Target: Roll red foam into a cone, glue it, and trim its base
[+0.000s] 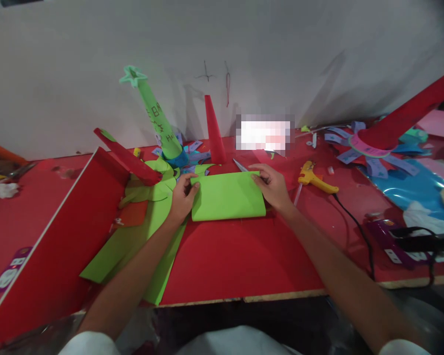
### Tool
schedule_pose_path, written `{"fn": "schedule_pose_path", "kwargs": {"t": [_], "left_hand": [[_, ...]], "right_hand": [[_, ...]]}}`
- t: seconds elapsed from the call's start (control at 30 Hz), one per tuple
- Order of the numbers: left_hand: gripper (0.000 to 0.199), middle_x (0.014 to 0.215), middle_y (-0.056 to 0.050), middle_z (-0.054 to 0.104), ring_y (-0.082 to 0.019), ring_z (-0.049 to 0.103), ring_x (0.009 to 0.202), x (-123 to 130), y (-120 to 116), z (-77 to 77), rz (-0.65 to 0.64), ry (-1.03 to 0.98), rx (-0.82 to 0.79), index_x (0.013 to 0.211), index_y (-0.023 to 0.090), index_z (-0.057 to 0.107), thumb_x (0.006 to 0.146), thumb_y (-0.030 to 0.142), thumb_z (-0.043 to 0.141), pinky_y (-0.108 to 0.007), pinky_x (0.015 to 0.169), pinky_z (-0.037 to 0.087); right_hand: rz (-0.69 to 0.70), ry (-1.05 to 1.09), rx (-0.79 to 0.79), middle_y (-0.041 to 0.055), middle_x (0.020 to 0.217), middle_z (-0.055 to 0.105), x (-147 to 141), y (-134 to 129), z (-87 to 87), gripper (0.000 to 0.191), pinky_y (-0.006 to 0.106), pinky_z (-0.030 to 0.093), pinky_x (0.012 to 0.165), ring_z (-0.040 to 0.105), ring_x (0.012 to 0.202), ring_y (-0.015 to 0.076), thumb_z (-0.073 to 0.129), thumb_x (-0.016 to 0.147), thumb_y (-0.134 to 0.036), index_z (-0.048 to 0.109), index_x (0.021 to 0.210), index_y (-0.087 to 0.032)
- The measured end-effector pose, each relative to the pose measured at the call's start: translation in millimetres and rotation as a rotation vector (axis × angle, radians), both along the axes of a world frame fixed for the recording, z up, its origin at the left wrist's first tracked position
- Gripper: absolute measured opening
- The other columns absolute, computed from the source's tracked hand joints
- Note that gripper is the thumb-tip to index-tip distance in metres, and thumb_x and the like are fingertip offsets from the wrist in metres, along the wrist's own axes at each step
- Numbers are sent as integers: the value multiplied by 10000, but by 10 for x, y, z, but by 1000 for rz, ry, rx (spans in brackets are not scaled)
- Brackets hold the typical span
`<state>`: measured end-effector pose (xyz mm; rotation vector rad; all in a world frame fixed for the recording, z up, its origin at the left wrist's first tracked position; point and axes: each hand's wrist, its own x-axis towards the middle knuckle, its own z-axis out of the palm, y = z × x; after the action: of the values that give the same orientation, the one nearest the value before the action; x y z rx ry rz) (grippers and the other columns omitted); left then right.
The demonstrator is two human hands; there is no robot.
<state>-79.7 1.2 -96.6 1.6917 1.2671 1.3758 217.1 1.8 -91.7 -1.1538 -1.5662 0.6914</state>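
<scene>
A bright green sheet, bent over along its near edge, lies at the middle of the red table. My left hand pinches its far left corner between thumb and fingers. At the far right corner my right hand grips the same sheet, thumb on top. More green sheets and cut pieces lie under and beside my left forearm. Just beyond the sheet, the tip of a pointed metal tool shows, with a red cone standing behind it.
A yellow glue gun with a black cord lies right of my right hand. A green decorated cone stands at the back left. An upright red board runs along the left; a blue sheet lies at the right.
</scene>
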Motion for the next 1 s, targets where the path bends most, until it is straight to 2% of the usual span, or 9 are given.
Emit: {"fn": "schedule_pose_path", "kwargs": {"t": [0.07,0.13,0.23,0.33,1.0], "left_hand": [[359,675,43,393,-144,378,598,5,-2,5,-4,-2,5,1094,240,615,919,542,696,-285,564,284],[371,674,42,387,-146,375,598,7,-3,9,-8,-2,9,1088,243,613,914,560,698,-289,567,286],[383,677,46,350,-151,361,597,8,-4,17,-3,-9,11,1120,255,612,914,567,697,-296,573,282],[397,685,49,333,-151,354,597,6,-2,18,4,-8,13,1156,263,613,912,564,702,-300,576,280],[313,701,33,419,-147,394,622,-10,-2,-16,2,-2,-15,1081,238,638,910,490,708,-287,597,301]], "right_hand": [[-10,-18,2,-17,651,594,0,-5,6,318,326,468,579,517,557,167,619,967,-399,729,1229,-254],[-7,-18,7,-3,695,633,3,-2,0,344,328,478,578,524,564,166,614,974,-421,730,1252,-256],[9,-1,28,52,948,766,14,18,-33,320,359,559,698,656,731,194,616,979,-451,768,1185,-259],[21,8,44,65,1103,791,25,37,-69,292,403,589,840,726,927,235,620,979,-458,793,1118,-268],[1,21,26,66,1063,796,13,29,-48,238,374,566,794,734,909,227,641,957,-388,799,1066,-247]]}}
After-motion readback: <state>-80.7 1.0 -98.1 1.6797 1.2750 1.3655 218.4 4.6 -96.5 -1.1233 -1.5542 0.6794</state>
